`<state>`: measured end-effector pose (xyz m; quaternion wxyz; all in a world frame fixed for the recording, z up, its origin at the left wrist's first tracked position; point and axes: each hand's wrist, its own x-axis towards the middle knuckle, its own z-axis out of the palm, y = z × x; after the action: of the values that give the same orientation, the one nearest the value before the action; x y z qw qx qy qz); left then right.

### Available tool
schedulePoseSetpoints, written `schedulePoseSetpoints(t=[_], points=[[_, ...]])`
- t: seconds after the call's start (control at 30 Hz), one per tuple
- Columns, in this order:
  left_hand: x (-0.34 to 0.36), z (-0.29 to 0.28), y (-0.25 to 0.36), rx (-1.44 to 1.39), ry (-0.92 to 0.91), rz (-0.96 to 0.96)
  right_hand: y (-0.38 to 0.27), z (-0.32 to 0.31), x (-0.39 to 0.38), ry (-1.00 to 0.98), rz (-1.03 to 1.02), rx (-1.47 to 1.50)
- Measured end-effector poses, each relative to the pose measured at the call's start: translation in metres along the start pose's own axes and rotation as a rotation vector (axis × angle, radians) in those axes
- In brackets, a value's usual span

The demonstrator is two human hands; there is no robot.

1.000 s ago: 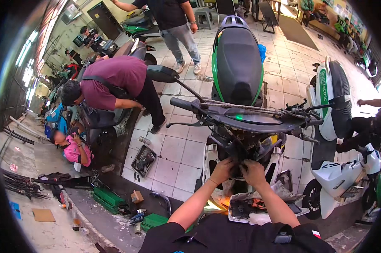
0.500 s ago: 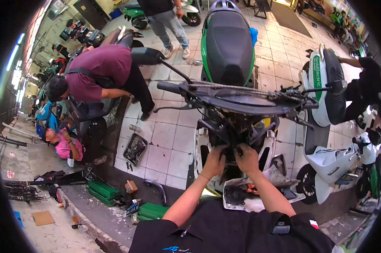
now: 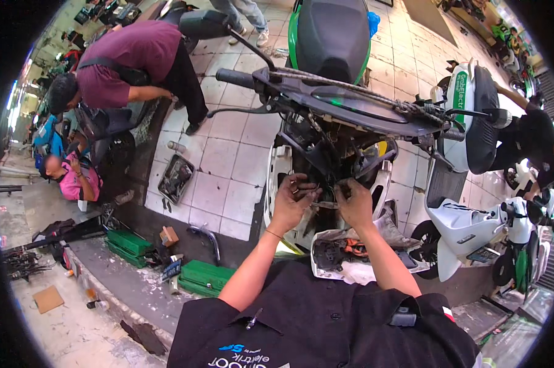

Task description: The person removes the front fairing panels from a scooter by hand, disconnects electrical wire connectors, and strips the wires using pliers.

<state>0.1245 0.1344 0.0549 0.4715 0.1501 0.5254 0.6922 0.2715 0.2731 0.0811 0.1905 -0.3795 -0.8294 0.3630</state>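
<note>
Below the handlebar (image 3: pixel 350 101), the fingertips of the left hand (image 3: pixel 292 205) and right hand (image 3: pixel 353 202) are lost among dark wiring (image 3: pixel 326 178); what they pinch is too small to tell.

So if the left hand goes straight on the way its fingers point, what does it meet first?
Probably the wiring bundle in the scooter's open front, just beyond the left hand; depth is unclear.

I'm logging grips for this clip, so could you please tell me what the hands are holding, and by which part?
Both hands, left hand and right hand, pinch a small part among the scooter's front wiring, one at each end. What the part is cannot be told.
</note>
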Motion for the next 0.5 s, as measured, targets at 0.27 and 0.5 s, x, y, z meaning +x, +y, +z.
schedulePoseSetpoints(t=[0.27, 0.5], points=[[-0.028, 0.021, 0.031, -0.204, -0.039, 0.066, -0.061, -0.043, -0.019, -0.213, 0.179, 0.456], [-0.042, 0.033, 0.049, 0.022, -0.055, 0.243, -0.079, -0.059, -0.018, -0.247, 0.038, 0.608]])
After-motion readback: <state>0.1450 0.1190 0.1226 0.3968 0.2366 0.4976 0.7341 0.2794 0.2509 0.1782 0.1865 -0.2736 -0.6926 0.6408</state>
